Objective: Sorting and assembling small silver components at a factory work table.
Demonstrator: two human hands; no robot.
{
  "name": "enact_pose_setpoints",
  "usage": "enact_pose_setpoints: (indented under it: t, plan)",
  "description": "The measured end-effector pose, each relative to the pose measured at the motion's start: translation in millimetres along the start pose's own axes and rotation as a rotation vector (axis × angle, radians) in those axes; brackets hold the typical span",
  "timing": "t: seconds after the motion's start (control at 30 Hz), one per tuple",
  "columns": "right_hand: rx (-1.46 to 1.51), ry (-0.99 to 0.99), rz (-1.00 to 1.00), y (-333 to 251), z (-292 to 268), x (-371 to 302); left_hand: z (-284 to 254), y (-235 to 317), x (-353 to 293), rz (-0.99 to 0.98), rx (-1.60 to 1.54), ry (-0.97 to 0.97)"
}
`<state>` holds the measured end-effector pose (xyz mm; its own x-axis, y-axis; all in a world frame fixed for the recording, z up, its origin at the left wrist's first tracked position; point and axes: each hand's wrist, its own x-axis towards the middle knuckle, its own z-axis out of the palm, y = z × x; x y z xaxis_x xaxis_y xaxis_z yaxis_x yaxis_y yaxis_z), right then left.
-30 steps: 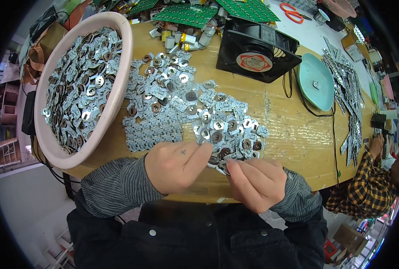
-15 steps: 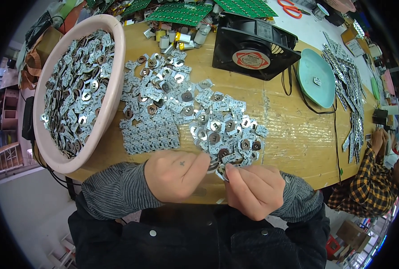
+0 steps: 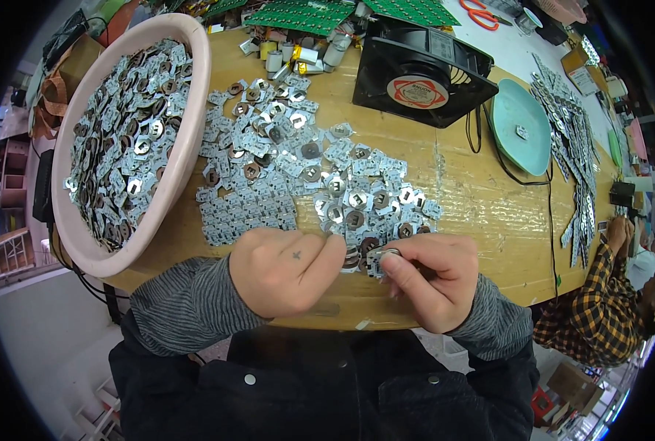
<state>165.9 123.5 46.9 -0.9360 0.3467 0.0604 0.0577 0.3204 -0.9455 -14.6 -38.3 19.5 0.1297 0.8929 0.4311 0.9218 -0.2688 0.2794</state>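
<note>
My right hand pinches a small circuit board with a round metal disc between thumb and forefinger, at the near edge of a loose heap of similar boards. My left hand is closed, knuckles up, just left of it. Its fingertips point toward several stacked round discs; whatever they grip is hidden. Beyond my left hand lies a block of small boards set in neat rows. More loose boards, some with brown or silver discs, are spread behind the rows.
A pink basin full of boards stands at left. A black fan sits at the back, its cable running past a turquoise tray holding one board. Metallic strips are piled at right. A person in a checked sleeve works there.
My right hand has moved slightly right and up, its fingers opening out around the board, which now shows more. My left hand has shifted a little left and stays closed.
</note>
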Motion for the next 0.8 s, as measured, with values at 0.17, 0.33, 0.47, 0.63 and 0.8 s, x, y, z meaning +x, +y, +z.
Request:
enact_pose_setpoints:
  t: [0.17, 0.33, 0.47, 0.63, 0.8]
  plan:
    - [-0.026, 0.008, -0.001, 1.7, 0.9, -0.2, 2.3, -0.2, 0.2, 0.078, 0.032, 0.033]
    - [-0.082, -0.002, -0.094, 6.2, 1.3, 2.5, 2.8, 0.4, 0.9, 0.105, 0.071, 0.032]
    - [-0.059, -0.009, -0.020, 6.1, 2.3, 0.2, 3.2, 2.0, -1.5, 0.081, 0.055, 0.019]
    - [-0.066, -0.012, -0.035, 6.4, 2.4, 1.2, 5.5, 2.9, -3.5, 0.062, 0.068, 0.034]
    - [-0.032, 0.010, 0.029, 3.8, 3.0, 0.8, -0.9, 0.9, -1.8, 0.018, 0.039, -0.019]
